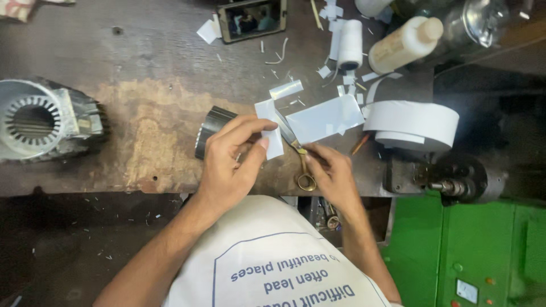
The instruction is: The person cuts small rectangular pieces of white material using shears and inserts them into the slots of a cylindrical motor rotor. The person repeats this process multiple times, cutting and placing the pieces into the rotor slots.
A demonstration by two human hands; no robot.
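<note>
Paper strip being pinched taut over the bench edge by the left hand, so scissors, gripped closed-fisted in the right hand, are cutting cleanly.

This is a workshop; the old wooden bench is worn, stained and full of marks; a metal motor part with slots in a ring sits on it; little white paper scraps lie all over; a big roll of white paper rests near a glue bottle; a green machine with buttons stands beside the bench.
</note>
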